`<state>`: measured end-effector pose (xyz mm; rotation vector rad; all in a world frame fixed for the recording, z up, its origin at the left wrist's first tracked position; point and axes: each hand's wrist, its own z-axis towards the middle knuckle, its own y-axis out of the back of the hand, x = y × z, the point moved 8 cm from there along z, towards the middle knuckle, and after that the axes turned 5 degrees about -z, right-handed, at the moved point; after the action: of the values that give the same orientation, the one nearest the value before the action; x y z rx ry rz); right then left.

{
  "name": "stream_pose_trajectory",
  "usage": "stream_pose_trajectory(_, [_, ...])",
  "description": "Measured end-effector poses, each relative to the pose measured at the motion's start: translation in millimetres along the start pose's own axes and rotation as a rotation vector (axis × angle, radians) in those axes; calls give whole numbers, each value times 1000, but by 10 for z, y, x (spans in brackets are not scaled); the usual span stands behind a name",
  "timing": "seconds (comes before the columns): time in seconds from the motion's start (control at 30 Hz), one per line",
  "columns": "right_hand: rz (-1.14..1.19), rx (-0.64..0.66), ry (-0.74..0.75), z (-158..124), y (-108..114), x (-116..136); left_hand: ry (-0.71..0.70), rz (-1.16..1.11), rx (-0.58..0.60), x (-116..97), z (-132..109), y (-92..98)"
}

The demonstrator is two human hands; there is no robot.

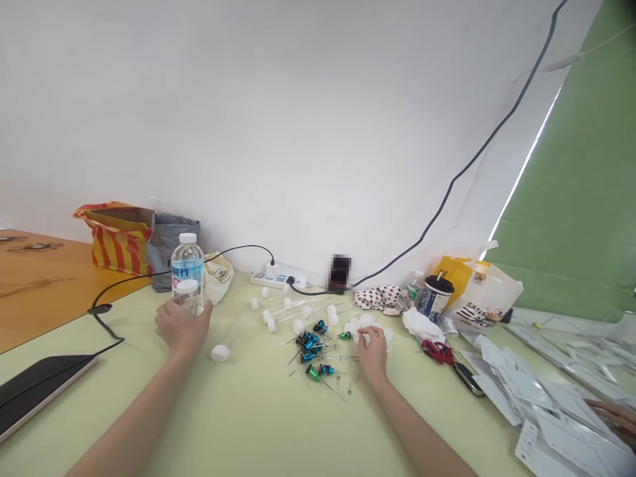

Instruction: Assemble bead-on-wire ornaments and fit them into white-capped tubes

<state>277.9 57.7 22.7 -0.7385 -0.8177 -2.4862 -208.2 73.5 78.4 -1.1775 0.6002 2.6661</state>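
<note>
My left hand is closed around a clear container with a white cap, just in front of a labelled water bottle. Beside that hand, a clear tube with a white cap lies on the table. My right hand bends its fingers down at a cluster of white caps; what they pinch, if anything, is hidden. To its left is a heap of blue metal parts and green metal parts, with thin metal rods among them. Several white-capped clear tubes lie behind the heap.
A power strip with cables sits by the wall. At right are red scissors, a lidded cup, a paper bag and stacked white packets. Another person's hand rests by the packets. A dark tablet-like object lies at left.
</note>
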Motion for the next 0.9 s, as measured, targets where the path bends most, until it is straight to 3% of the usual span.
stream_pose_trajectory(0.07, [-21,29,-16,2,2,27,107,6,227,179,-21,-235])
stream_pose_trajectory(0.13, [-18,48,-22,7,9,62,123,-1,281,178,-19,-298])
stream_pose_trajectory(0.2, [6,56,-9,15,31,132,40,-35,211,-3,3,-244])
stream_pose_trajectory(0.27, [40,59,23,15,72,249,-138,-106,155,-328,-33,-196])
stream_pose_trajectory(0.33, [83,69,66,-2,121,407,-314,-200,204,-675,-180,-230])
stream_pose_trajectory(0.4, [109,92,94,-43,160,564,-421,-238,308,-955,-432,-321])
stream_pose_trajectory(0.47, [139,114,134,-104,189,715,-490,-202,492,-1167,-791,-476])
stream_pose_trajectory(0.57, [178,177,230,-216,178,911,-620,-187,805,-1406,-1436,-659])
stream_pose_trajectory(0.63, [193,212,266,-275,162,978,-734,-224,924,-1531,-1776,-667])
stream_pose_trajectory(0.73, [260,243,198,-297,138,950,-890,-284,956,-1655,-2022,-585])
stream_pose_trajectory(0.9, [509,330,-93,-241,-8,723,-937,-454,895,-1715,-1981,-439])
